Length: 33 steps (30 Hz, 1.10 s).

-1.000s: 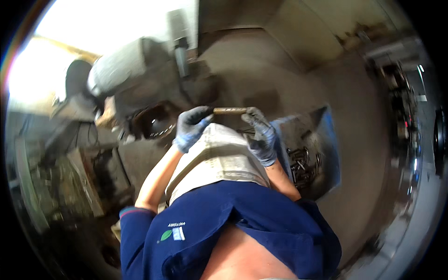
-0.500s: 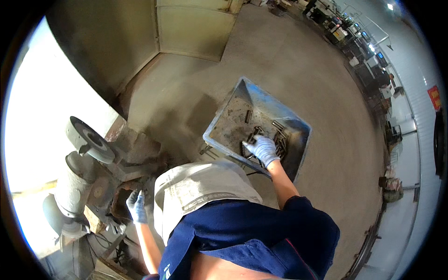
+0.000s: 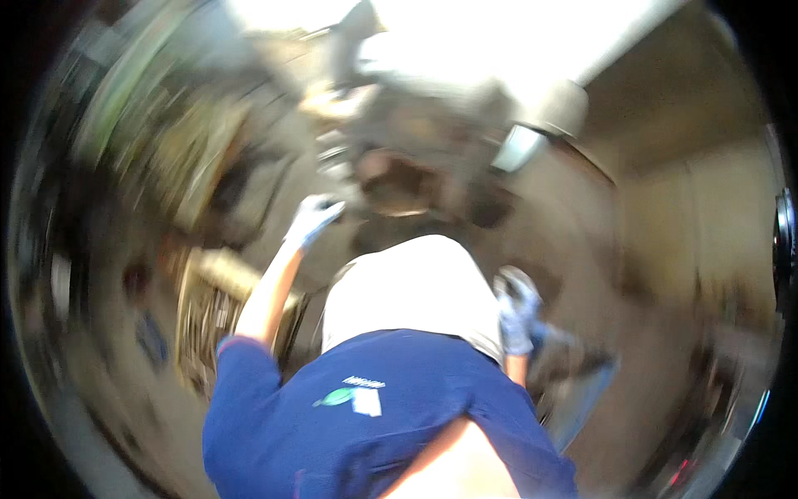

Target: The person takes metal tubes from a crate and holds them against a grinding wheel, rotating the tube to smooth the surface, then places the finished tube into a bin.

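Motion smears most of the view. My left hand [image 3: 314, 218], in a pale glove, reaches forward on the left, beside the dark, blurred base of a grinding machine [image 3: 399, 185]. Its fingers are curled together; whatever they may hold is too small to name. Close to my right side, my right hand [image 3: 517, 306], also gloved, has bent fingers with a dark patch between them that I cannot make out. Just behind that hand stands the blue bin [image 3: 592, 403], partly hidden by my body. A pale apron [image 3: 411, 291] covers my lap.
A light-framed crate [image 3: 189, 312] with thin upright pieces stands by my left forearm. The machine's pale rounded housing [image 3: 555, 108] rises ahead on the right. A tan panel wall [image 3: 719, 216] stands farther right.
The view has swung left, bringing the machine in front of me and the bin to my lower right. My right hand has come out of the bin to my side.
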Tool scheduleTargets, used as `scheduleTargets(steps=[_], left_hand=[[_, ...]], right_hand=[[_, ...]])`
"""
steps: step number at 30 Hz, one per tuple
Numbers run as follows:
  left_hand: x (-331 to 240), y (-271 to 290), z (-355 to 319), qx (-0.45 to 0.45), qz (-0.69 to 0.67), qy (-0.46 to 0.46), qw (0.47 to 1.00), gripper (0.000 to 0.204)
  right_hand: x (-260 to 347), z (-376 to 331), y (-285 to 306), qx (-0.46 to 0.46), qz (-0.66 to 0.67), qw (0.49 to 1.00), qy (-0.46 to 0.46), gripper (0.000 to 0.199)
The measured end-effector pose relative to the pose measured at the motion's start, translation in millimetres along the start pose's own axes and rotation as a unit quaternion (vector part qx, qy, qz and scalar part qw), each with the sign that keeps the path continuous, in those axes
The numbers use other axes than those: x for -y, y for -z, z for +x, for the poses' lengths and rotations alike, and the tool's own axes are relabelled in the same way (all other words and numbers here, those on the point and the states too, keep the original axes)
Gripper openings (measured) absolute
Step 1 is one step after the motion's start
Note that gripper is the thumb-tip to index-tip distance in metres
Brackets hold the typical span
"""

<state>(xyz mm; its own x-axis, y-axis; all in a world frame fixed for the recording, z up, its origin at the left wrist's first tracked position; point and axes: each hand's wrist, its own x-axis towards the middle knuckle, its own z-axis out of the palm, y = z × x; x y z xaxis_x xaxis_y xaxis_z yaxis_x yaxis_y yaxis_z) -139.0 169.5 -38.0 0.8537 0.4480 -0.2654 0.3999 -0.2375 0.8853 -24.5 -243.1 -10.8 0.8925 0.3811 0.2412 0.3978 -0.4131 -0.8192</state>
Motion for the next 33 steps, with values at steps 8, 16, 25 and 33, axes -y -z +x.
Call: scheduleTargets(steps=[8, 16, 25, 33], left_hand=[[158, 163, -202, -0.490, -0.112, 0.076, 0.861, 0.013], [221, 196, -274, -0.460, 0.077, 0.320, 0.825, 0.020], [153, 187, -224, -0.229, 0.373, 0.484, 0.758, 0.034], [211, 186, -228, -0.214, 0.475, 0.414, 0.747, 0.018]], right_hand=[[-5, 5, -38, 0.128, 0.057, 0.985, -0.097, 0.014], [7, 41, -50, 0.216, 0.040, 0.973, -0.066, 0.015], [14, 41, -59, 0.261, 0.029, 0.962, -0.075, 0.016], [9, 39, -58, 0.255, 0.018, 0.966, -0.050, 0.016]])
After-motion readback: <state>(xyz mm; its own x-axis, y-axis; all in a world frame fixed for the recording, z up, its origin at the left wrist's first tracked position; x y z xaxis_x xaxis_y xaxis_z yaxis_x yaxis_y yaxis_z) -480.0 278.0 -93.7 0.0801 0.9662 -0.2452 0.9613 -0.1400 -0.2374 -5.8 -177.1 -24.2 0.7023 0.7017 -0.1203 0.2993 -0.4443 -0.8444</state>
